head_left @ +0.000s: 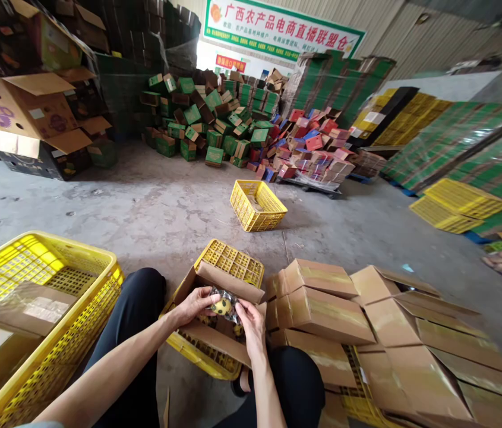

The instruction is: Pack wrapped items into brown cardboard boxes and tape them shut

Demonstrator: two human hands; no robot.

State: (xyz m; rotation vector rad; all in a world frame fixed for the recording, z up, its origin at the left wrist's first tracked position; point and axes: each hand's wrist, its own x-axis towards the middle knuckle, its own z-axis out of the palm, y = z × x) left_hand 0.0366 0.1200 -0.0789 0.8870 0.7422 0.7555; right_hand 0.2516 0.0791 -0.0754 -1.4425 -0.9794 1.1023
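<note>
Between my hands is a yellow, dark-spotted rounded item in a clear plastic wrapper [223, 305]; its exact kind is unclear. The fingers of my left hand [195, 305] pinch the wrapper's left end. At its right end, my right hand [251, 326] grips the plastic between thumb and fingers. Both hands are over an open cardboard box [231, 278], where more yellow and dark-spotted pieces partly show beneath them. That box rests on an upturned yellow crate [228, 260] between my knees.
At my left stands a large yellow crate [114, 273] holding cardboard boxes [32, 309]. Stacked open cartons [322, 309] crowd my right side. Ahead on the concrete floor sits a smaller yellow crate [257, 208]. Piled green boxes [215, 139] and red boxes [313, 142] lie farther back.
</note>
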